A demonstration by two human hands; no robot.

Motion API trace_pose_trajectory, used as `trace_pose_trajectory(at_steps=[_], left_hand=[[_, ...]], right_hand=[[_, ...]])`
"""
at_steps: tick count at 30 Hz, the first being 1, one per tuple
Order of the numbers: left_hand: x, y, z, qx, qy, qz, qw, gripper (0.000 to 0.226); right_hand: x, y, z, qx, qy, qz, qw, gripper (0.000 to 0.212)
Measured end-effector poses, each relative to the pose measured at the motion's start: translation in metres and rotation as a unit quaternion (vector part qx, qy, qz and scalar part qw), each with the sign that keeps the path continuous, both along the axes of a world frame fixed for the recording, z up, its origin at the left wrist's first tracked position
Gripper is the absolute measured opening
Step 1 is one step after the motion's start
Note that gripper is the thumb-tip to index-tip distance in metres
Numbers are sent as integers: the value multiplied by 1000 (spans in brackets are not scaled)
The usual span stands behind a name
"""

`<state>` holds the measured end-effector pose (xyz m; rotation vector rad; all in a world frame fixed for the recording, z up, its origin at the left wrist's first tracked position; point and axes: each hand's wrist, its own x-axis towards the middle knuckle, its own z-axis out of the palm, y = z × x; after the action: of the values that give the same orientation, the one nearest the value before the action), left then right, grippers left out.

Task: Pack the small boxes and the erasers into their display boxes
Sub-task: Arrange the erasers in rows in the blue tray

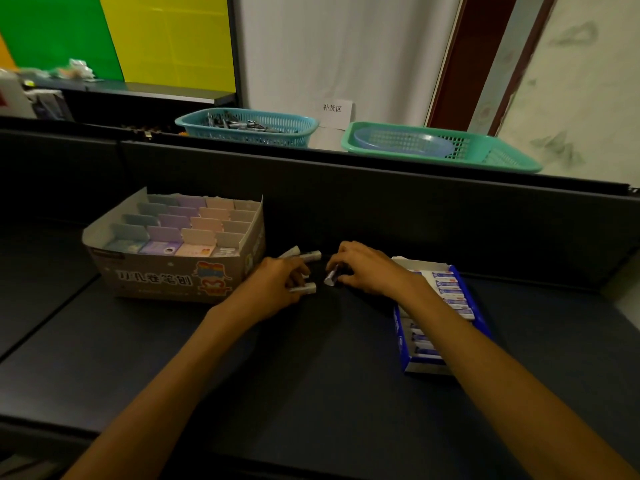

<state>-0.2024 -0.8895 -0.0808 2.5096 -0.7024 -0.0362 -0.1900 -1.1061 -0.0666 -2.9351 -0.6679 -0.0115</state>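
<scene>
A tan display box [166, 275] at the left holds rows of small pastel boxes [194, 223]. A blue display box [483, 317] at the right holds white erasers [450, 292] in a row. Between the two, my left hand [277, 289] grips an eraser [306, 289] on the dark table, with two more loose erasers [304, 255] lying just beyond its fingers. My right hand [360, 268] pinches another eraser [331, 276], tilted on end, close to the left hand.
A dark partition [381, 188] runs behind the table. On the ledge beyond it stand a teal basket [249, 128] with metal items and a green basket [450, 147] holding a blue tray. A seam crosses the table [311, 393] at the left.
</scene>
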Motion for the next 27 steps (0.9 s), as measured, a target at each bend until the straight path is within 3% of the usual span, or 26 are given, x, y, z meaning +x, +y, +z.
trace_pose_trajectory(at_steps=[7,14,22,27], left_hand=[[-3,0,6,49,-43,-15,998,41],[-11,-3,17,1,-50,-19,999,33],[-15,-14,26,-6,-82,1,997,33],[-23,-29,32,-56,-91,-42,993,34]], right_hand=[[-2,-5,0,-11,-7,0,1000,29],[-15,-10,3,25,22,-16,999,26],[-36,-28,19,133,14,-18,991,31],[-55,-40,28,172,9,-18,985,27]])
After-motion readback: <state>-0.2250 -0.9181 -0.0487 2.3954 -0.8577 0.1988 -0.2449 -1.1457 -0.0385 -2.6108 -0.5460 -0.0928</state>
